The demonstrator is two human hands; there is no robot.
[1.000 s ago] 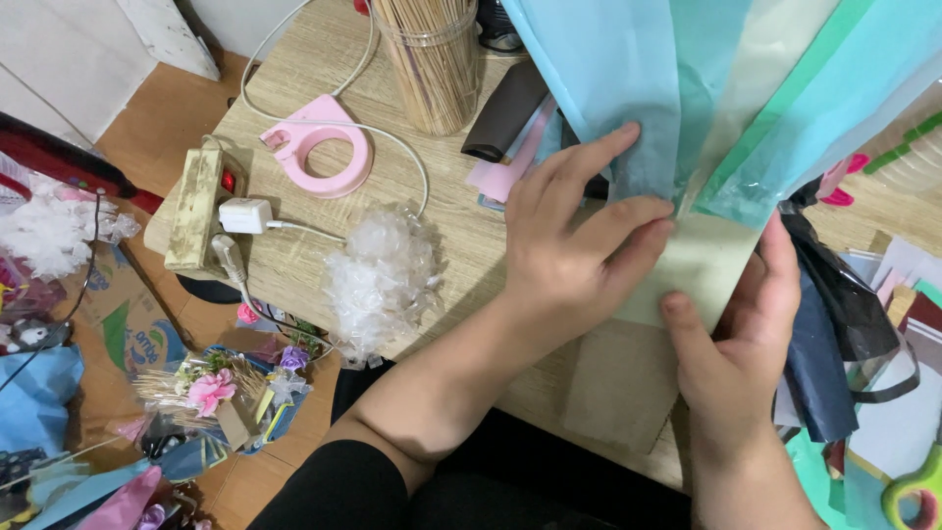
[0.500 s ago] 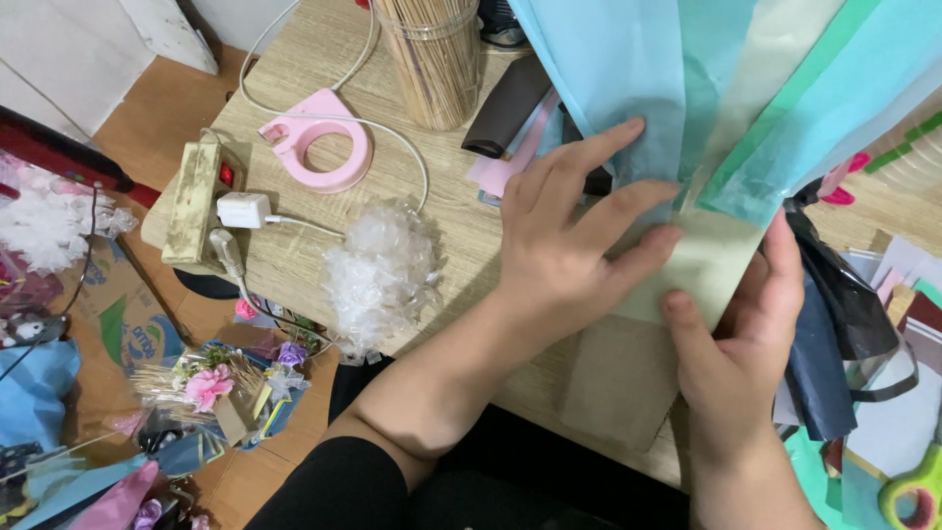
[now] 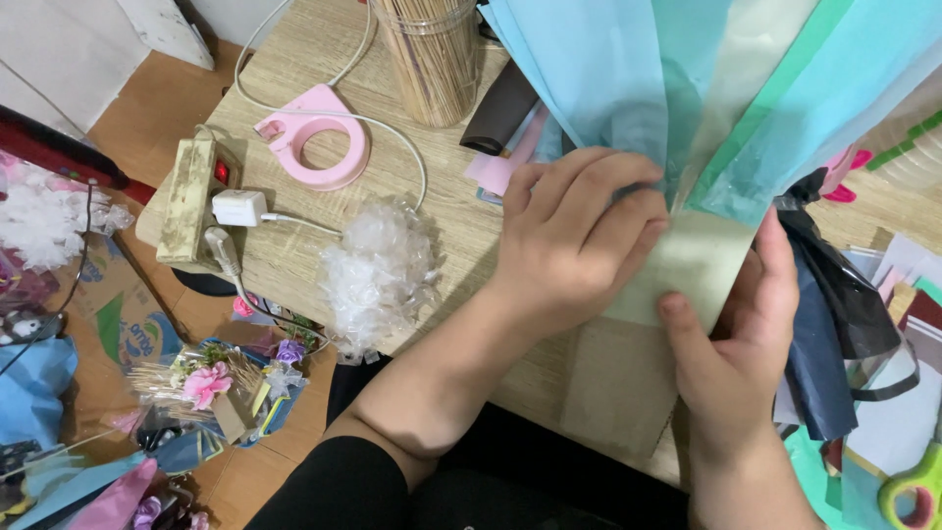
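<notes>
My left hand [image 3: 579, 236] presses on a bundle of light blue, teal and pale green paper sheets [image 3: 687, 108] that fan out toward the top right. Its fingers curl over the spot where the sheets gather. My right hand [image 3: 741, 344] pinches the lower end of the pale green sheet [image 3: 687, 270] from below, thumb on top. Both hands are over the wooden table [image 3: 412, 216] near its front edge.
On the table lie a clear crinkled plastic puff [image 3: 378, 270], a pink tape dispenser [image 3: 314, 137], a power strip [image 3: 191, 196] with a white plug [image 3: 238, 208] and a jar of wooden sticks [image 3: 432, 59]. Dark plastic bags [image 3: 834, 334] hang at right. Craft clutter covers the floor at left.
My left hand's fingers have curled tighter onto the gathered sheets. My right hand has shifted up slightly on the pale green sheet.
</notes>
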